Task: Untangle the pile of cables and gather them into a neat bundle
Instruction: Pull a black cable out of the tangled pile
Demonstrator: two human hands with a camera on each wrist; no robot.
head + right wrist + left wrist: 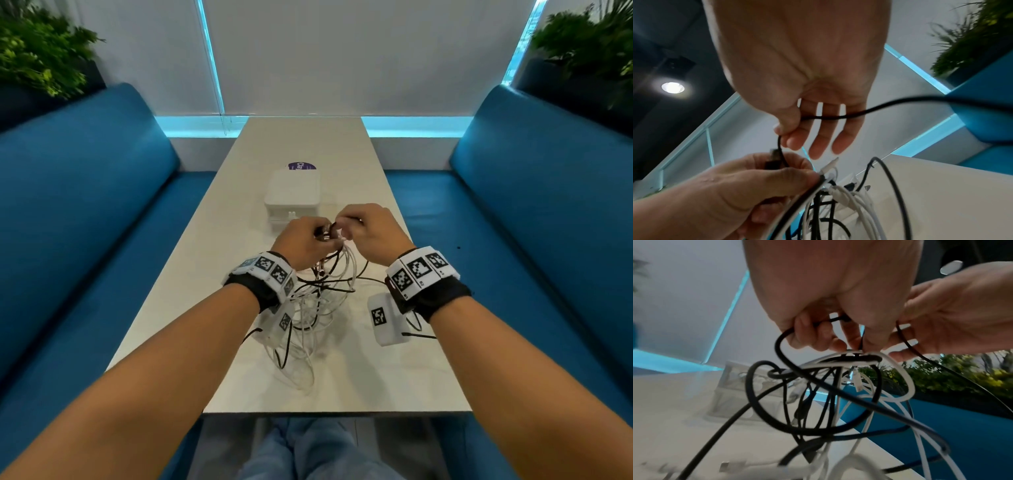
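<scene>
A tangle of black and white cables (315, 301) hangs from my hands down to the white table (359, 377). My left hand (303, 243) grips a bunch of cable ends, its fingers curled round black and white strands (838, 360). My right hand (366, 229), close beside it, pinches a thin black cable (830, 116) between thumb and forefinger, with the other fingers straight. That black cable runs off to the right and loops down to a dark plug (774, 160) held in the left hand (748, 186). White plugs (830, 165) poke out of the bunch.
A white box (293, 195) stands on the table just beyond my hands, with a purple sticker (301, 167) behind it. Blue benches (85, 222) flank the table on both sides, with plants in the far corners. Loose cable loops (298, 363) lie near the front edge.
</scene>
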